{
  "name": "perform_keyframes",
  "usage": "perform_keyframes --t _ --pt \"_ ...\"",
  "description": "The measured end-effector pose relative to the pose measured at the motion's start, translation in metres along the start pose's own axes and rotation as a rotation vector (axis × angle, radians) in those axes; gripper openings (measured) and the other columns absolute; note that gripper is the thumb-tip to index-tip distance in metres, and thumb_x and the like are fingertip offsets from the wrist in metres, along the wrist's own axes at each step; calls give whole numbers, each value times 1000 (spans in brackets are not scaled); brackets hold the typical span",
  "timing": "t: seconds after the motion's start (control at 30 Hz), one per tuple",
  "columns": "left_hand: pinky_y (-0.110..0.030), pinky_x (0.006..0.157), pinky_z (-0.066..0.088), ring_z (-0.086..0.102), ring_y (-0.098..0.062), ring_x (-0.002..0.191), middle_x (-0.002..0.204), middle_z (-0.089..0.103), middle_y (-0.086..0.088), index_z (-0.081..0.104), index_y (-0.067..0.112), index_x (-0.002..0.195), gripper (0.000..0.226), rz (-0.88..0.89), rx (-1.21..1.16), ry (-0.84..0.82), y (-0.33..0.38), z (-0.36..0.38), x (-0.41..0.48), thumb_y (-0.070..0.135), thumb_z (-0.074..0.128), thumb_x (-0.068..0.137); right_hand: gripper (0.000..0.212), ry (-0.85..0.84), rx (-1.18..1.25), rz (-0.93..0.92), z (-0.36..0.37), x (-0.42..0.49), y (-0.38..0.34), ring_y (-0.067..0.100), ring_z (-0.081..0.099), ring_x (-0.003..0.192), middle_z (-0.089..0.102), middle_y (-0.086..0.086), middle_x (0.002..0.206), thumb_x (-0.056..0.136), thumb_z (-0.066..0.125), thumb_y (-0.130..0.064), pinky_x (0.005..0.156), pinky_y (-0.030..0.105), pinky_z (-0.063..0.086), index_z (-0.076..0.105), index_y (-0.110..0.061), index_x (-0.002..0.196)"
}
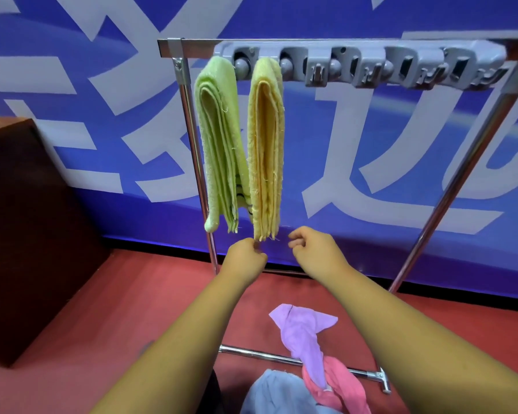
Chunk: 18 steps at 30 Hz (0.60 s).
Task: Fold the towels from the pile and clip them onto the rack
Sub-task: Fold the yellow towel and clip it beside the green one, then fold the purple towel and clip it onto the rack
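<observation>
A folded green towel [219, 144] and a folded yellow towel [265, 150] hang side by side from the two leftmost clips of the grey clip bar [371, 65] on the metal rack [449, 192]. My left hand [245, 256] is just under the yellow towel and pinches its lower left corner with curled fingers. My right hand [310, 248] is curled into a loose fist a little to the right of the towel's bottom edge, apart from it and holding nothing. On the floor below lies the pile: a purple towel [302, 333], a pink towel [341, 386] and a grey-blue towel [275, 392].
Several clips to the right on the bar hold nothing. The rack's lower rail [260, 355] runs under the pile on the red floor [132, 294]. A dark brown cabinet [27, 219] stands at the left. A blue banner wall [356, 159] is behind the rack.
</observation>
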<state>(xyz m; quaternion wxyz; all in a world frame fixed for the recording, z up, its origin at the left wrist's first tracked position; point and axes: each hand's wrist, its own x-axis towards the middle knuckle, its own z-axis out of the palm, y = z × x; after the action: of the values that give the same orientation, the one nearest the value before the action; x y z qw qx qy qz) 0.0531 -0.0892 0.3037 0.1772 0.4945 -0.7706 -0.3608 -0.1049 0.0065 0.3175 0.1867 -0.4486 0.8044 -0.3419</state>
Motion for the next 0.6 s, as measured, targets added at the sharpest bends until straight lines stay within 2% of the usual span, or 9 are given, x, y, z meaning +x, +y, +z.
perform_keyframes --t 0.07,0.13,0.23,0.3,0.37,0.43,0.5,0.6 --pt "-34 69 47 65 -32 84 91 74 -12 75 6 100 19 -30 14 -67 -7 11 3 11 60 89 29 -11 -11 44 4 4 15 19 71 100 77 -3 113 97 56 -16 90 30 56 76 -26 116" --pt "-39 69 55 64 -31 73 79 75 -13 75 5 85 14 -51 39 -153 -14 24 8 12 62 86 28 -33 -14 78 9 6 30 18 71 100 78 -4 110 94 58 -15 87 28 54 78 -27 109" --pt "-45 73 64 77 -36 75 73 78 -16 77 5 73 21 -66 59 -279 -26 49 18 13 60 84 24 -58 -9 115 17 8 54 16 69 97 77 -5 107 92 64 -12 80 24 48 80 -23 106" --pt "-46 74 64 79 -36 80 76 78 -17 76 5 71 24 -79 74 -334 -34 68 24 10 58 85 20 -73 15 146 25 8 71 16 70 92 78 -4 103 90 67 -9 75 24 50 79 -23 99" --pt "-45 71 63 79 -36 78 76 78 -19 76 7 69 26 -101 88 -384 -40 89 29 8 57 87 21 -102 21 172 33 8 91 19 73 96 80 -2 98 89 64 -7 84 29 56 77 -23 92" --pt "-34 60 57 76 -33 65 71 76 -19 77 -1 77 26 -130 94 -434 -46 109 32 5 55 90 22 -129 9 190 42 7 111 21 74 99 81 -1 94 87 61 -5 92 35 58 78 -19 90" --pt "-27 55 49 69 -26 55 67 71 -17 74 -7 81 26 -157 103 -485 -52 130 34 0 52 92 23 -149 -11 204 51 8 134 23 75 98 82 3 93 86 60 -3 93 37 58 79 -16 86" --pt "-30 56 49 73 -32 70 85 77 -19 66 3 75 29 -201 94 -555 -61 168 37 2 49 99 27 -217 -46 260 67 9 172 26 73 90 82 8 96 86 59 -1 86 38 60 72 -22 76"
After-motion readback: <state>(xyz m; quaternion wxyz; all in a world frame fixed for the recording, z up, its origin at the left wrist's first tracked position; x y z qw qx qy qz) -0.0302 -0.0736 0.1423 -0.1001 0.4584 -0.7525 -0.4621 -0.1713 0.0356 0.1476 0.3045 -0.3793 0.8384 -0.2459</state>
